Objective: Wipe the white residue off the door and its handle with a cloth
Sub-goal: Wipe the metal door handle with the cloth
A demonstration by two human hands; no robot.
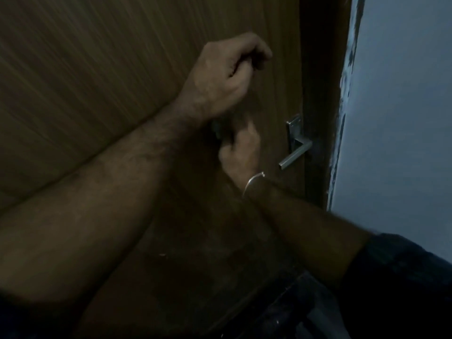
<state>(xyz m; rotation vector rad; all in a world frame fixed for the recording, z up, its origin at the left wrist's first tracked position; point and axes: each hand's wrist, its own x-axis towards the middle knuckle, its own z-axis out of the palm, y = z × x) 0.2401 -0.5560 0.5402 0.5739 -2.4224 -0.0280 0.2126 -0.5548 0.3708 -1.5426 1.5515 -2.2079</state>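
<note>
The brown wood-grain door (pixel 110 69) fills most of the dim view. Its silver lever handle (pixel 294 152) sits near the door's right edge, with nothing touching it. My left hand (pixel 227 77) is raised against the door above and left of the handle, its fingers curled into a fist. My right hand (pixel 241 150), with a thin bracelet at the wrist, is just below my left wrist and left of the handle. Its fingers are closed around a dark bunched cloth (pixel 216 129), which only partly shows. Faint pale specks (pixel 161 254) mark the lower door.
The dark door frame (pixel 318 118) runs beside the handle. To its right stands a pale blue wall (pixel 396 118) with a rough, flaked paint edge. Dark clothing (pixel 403 277) fills the lower right corner.
</note>
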